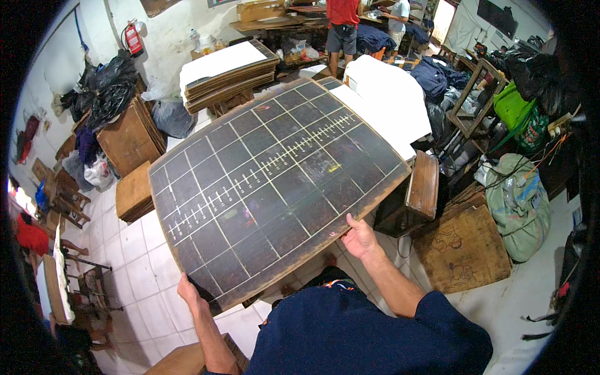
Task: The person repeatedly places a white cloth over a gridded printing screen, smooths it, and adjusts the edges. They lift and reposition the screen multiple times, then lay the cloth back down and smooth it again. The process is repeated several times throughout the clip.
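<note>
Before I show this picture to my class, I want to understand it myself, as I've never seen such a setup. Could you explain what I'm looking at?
There is no machine here, just a person using two bare hands. The single picture comes from a wide camera worn on that person's head, looking down; its lens bends straight edges and leaves a dark round border. The dark blue shirt at the bottom is the wearer's own.

The left hand grips the near left corner of a large dark board, and the right hand holds its near edge. The board's face carries pale grid lines and a row of short marks. Whether its far edge rests on something, I can't tell.

Beyond it is a stack of boards with a white top, and a red fire extinguisher hangs on the wall.
</note>
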Motion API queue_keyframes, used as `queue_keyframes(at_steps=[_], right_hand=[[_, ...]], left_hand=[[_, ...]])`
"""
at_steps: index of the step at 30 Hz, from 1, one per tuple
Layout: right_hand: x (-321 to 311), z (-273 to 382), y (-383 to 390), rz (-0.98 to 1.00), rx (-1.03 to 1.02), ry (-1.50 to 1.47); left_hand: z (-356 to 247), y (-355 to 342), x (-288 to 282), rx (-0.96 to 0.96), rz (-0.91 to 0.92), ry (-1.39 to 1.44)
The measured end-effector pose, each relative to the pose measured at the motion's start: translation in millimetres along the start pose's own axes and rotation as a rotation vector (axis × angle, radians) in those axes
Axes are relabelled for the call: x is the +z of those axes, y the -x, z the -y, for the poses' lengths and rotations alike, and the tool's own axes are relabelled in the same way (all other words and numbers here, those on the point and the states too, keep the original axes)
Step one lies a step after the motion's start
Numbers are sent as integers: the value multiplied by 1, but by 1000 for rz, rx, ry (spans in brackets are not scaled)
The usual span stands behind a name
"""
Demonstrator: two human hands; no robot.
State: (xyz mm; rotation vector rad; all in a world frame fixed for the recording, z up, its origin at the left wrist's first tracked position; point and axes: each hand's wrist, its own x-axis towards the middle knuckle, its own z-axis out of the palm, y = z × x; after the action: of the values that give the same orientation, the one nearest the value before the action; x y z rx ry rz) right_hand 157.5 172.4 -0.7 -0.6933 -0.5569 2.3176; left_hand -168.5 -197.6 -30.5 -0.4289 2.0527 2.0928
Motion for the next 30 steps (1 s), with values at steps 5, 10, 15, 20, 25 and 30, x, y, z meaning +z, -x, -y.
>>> queue_keyframes(at_steps=[5,10,15,20,25,30], right_hand=[[-11,-21,2,-5,-77,5],[-9,-30,1,-14,-52,17],[-7,-16,6,-91,-20,142],[-8,6,9,-156,259,379],[3,29,6,-141,463,607],[-5,94,-11,147,697,1183]], left_hand=[[-12,-17,8,49,73,-59],[-25,-28,11,37,100,-135],[-24,-33,-5,1,235,-199],[4,-43,-9,314,136,-456],[9,-40,-3,379,166,-478],[1,-13,6,404,19,-429]])
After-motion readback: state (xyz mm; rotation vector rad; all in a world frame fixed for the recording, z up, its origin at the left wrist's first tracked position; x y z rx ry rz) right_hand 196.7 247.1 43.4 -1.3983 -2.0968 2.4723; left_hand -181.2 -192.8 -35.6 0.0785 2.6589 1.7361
